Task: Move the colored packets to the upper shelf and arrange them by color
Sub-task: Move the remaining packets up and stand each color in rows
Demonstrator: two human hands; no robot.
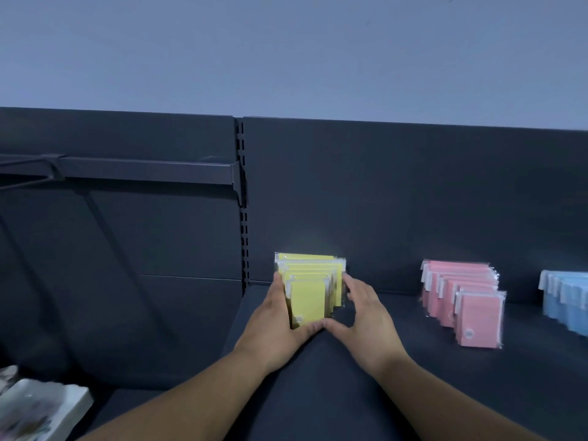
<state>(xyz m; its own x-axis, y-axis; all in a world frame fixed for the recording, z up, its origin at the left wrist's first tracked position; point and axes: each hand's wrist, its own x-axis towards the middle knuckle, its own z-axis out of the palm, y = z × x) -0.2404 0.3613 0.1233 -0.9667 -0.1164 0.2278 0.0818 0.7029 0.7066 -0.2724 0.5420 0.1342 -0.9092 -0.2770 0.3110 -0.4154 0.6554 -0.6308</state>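
A row of several yellow packets (308,297) stands upright on the dark upper shelf (397,361), near its left end. My left hand (273,326) lies along the row's left side, its thumb under the front packet's lower edge. On the right side of the row my right hand (366,316) rests with straight fingers touching the packets. The two thumbs meet in front of the row. Further right stands a row of several pink packets (467,307), and a row of blue packets (566,297) is cut off by the frame's right edge.
The dark back panel (413,202) rises behind the packets. A slotted upright (242,202) divides it from the left bay, where a bare bracket bar (143,170) sticks out. White packaged goods (35,409) lie at the lower left.
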